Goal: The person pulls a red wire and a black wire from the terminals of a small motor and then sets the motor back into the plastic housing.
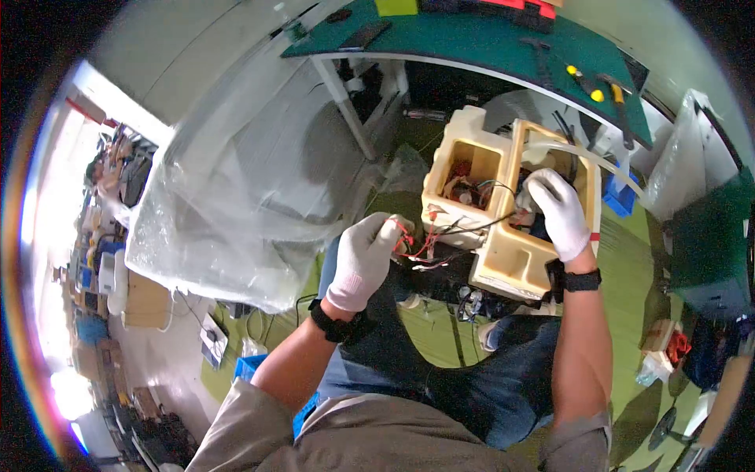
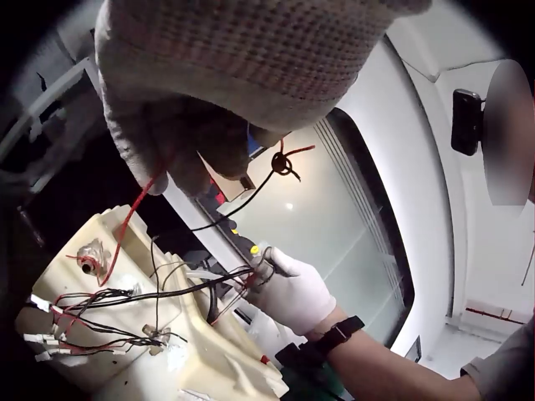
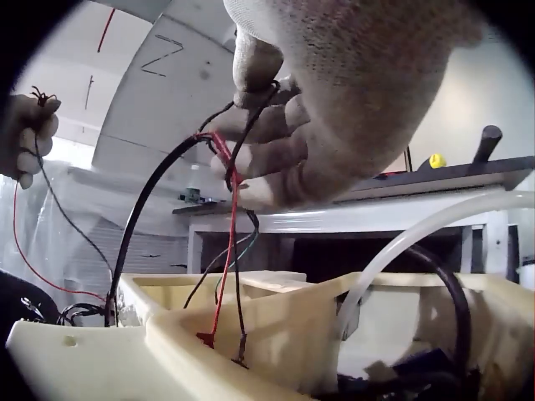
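Note:
My gloved left hand pinches a thin red wire and a dark wire whose knotted end sticks out past the fingers, left of the cream plastic housing. Over the housing's right compartment, my gloved right hand holds a black cable with red and black leads between thumb and curled fingers. Two of these leads hang down to the compartment's rim in the right wrist view. White connectors on several thin wires lie against the housing's side.
A translucent hose arches out of the right compartment. Behind stands a green-topped bench with a hammer and other tools. Plastic sheeting hangs at left. Blue bins stand on the green floor covering.

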A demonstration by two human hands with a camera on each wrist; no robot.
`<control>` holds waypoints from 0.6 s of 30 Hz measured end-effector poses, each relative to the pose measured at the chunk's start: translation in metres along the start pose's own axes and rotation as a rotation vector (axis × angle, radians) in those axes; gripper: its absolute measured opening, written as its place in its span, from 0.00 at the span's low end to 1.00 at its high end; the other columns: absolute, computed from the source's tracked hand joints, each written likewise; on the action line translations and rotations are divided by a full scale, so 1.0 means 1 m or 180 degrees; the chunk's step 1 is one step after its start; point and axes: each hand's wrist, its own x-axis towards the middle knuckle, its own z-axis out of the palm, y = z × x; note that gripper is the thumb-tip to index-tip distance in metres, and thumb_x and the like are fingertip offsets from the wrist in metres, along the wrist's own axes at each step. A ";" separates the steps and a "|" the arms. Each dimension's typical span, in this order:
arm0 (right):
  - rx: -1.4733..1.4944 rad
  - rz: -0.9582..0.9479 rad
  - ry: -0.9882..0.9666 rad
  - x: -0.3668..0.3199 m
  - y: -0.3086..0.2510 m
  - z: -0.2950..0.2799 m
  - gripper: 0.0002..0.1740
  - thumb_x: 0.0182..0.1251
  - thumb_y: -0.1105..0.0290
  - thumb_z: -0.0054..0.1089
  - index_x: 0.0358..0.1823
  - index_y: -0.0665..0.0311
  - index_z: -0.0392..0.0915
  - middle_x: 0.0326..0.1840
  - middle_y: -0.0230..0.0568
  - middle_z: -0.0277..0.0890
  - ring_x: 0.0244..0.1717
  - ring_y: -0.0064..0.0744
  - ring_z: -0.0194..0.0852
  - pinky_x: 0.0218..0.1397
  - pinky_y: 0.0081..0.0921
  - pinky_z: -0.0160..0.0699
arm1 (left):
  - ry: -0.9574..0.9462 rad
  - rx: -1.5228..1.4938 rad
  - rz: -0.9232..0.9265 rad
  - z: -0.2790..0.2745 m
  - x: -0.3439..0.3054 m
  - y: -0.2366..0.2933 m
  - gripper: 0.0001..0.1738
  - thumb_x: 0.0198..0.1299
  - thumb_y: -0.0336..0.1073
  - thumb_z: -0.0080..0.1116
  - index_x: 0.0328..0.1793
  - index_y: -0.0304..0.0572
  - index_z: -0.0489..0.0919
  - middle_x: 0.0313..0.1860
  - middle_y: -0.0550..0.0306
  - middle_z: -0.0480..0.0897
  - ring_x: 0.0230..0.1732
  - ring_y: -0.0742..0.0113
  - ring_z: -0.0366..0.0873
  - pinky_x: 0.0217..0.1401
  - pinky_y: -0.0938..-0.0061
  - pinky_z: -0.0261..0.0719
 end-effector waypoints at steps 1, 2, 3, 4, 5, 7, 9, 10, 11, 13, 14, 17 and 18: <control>0.0124 0.0243 -0.0090 -0.001 -0.005 0.001 0.08 0.69 0.72 0.55 0.41 0.70 0.76 0.35 0.40 0.76 0.37 0.27 0.76 0.41 0.25 0.75 | 0.0055 -0.0123 -0.0039 -0.001 0.001 -0.004 0.18 0.72 0.40 0.48 0.44 0.31 0.82 0.31 0.61 0.81 0.35 0.77 0.76 0.40 0.78 0.73; 0.0238 0.0486 -0.0181 -0.002 -0.006 0.002 0.08 0.70 0.71 0.54 0.40 0.70 0.76 0.33 0.36 0.76 0.35 0.23 0.75 0.39 0.24 0.74 | 0.0114 -0.0250 -0.0074 -0.002 0.002 -0.008 0.19 0.72 0.41 0.48 0.44 0.31 0.82 0.31 0.61 0.81 0.34 0.76 0.76 0.40 0.77 0.73; 0.0181 0.0280 -0.0140 -0.001 -0.007 0.008 0.07 0.71 0.71 0.54 0.38 0.68 0.76 0.29 0.32 0.74 0.30 0.18 0.72 0.34 0.21 0.71 | 0.0239 -0.0140 0.0155 0.001 0.005 -0.018 0.21 0.73 0.45 0.49 0.43 0.32 0.83 0.30 0.60 0.81 0.32 0.75 0.76 0.37 0.76 0.74; 0.0244 0.0354 -0.0185 -0.004 -0.012 0.009 0.07 0.71 0.71 0.54 0.36 0.67 0.76 0.25 0.30 0.72 0.24 0.15 0.69 0.28 0.18 0.67 | 0.0180 0.0157 0.0335 0.001 0.005 -0.026 0.22 0.73 0.46 0.49 0.42 0.32 0.83 0.29 0.59 0.81 0.31 0.73 0.78 0.36 0.75 0.75; 0.0099 0.0514 -0.0305 -0.006 -0.014 0.012 0.07 0.71 0.71 0.54 0.35 0.67 0.76 0.23 0.28 0.71 0.22 0.14 0.67 0.26 0.17 0.66 | -0.0040 0.0130 0.0165 0.004 0.003 -0.034 0.21 0.72 0.45 0.49 0.42 0.32 0.83 0.28 0.59 0.81 0.31 0.72 0.78 0.35 0.74 0.75; 0.0012 0.0814 -0.0552 -0.006 -0.015 0.017 0.07 0.70 0.70 0.55 0.36 0.66 0.77 0.20 0.26 0.70 0.17 0.14 0.65 0.21 0.17 0.63 | -0.0725 0.0208 -0.0496 0.008 -0.005 -0.034 0.18 0.70 0.43 0.51 0.42 0.35 0.84 0.29 0.55 0.83 0.31 0.71 0.79 0.37 0.72 0.77; 0.0056 0.0995 -0.0718 -0.006 -0.025 0.021 0.07 0.70 0.70 0.55 0.37 0.67 0.77 0.21 0.28 0.72 0.19 0.15 0.68 0.22 0.17 0.65 | -0.1286 0.0800 -0.0085 0.014 -0.014 -0.046 0.14 0.66 0.41 0.55 0.46 0.40 0.84 0.35 0.50 0.86 0.35 0.62 0.84 0.43 0.68 0.80; 0.0113 0.1109 -0.0755 -0.006 -0.031 0.022 0.07 0.70 0.70 0.55 0.37 0.67 0.77 0.22 0.29 0.73 0.19 0.15 0.69 0.22 0.18 0.66 | -0.1522 0.0918 0.0059 0.018 -0.019 -0.049 0.14 0.65 0.41 0.56 0.47 0.42 0.84 0.36 0.50 0.86 0.37 0.58 0.85 0.45 0.67 0.80; 0.0253 0.0948 -0.0716 -0.006 -0.029 0.022 0.07 0.70 0.71 0.55 0.38 0.68 0.78 0.23 0.31 0.74 0.21 0.17 0.72 0.24 0.18 0.68 | -0.1607 0.0965 0.0015 0.021 -0.023 -0.050 0.17 0.60 0.40 0.60 0.53 0.41 0.81 0.41 0.47 0.86 0.41 0.52 0.85 0.47 0.64 0.81; 0.0321 0.0862 -0.0681 -0.002 -0.027 0.020 0.07 0.70 0.72 0.54 0.38 0.69 0.78 0.24 0.31 0.75 0.23 0.18 0.73 0.26 0.17 0.69 | -0.1563 0.0971 0.0190 0.023 -0.026 -0.050 0.21 0.56 0.39 0.62 0.56 0.40 0.79 0.44 0.46 0.85 0.44 0.52 0.84 0.48 0.64 0.81; 0.0363 0.0817 -0.0652 -0.001 -0.026 0.019 0.07 0.70 0.73 0.54 0.39 0.69 0.78 0.24 0.32 0.75 0.23 0.18 0.74 0.27 0.17 0.70 | -0.1547 0.0985 0.0282 0.023 -0.026 -0.050 0.24 0.55 0.38 0.63 0.58 0.40 0.78 0.46 0.45 0.84 0.45 0.52 0.84 0.49 0.64 0.81; 0.0329 0.0781 -0.0645 0.000 -0.028 0.020 0.07 0.69 0.74 0.54 0.39 0.70 0.78 0.27 0.33 0.77 0.25 0.18 0.74 0.29 0.19 0.72 | -0.1702 0.1279 0.0645 0.020 -0.022 -0.034 0.41 0.48 0.36 0.67 0.72 0.43 0.67 0.58 0.35 0.76 0.60 0.40 0.74 0.64 0.60 0.73; 0.0293 0.0772 -0.0674 -0.001 -0.031 0.021 0.07 0.69 0.74 0.55 0.38 0.71 0.79 0.27 0.34 0.77 0.25 0.18 0.75 0.29 0.19 0.72 | -0.1720 0.1436 0.0747 0.018 -0.020 -0.023 0.44 0.47 0.35 0.67 0.74 0.44 0.64 0.61 0.33 0.73 0.63 0.38 0.71 0.67 0.59 0.71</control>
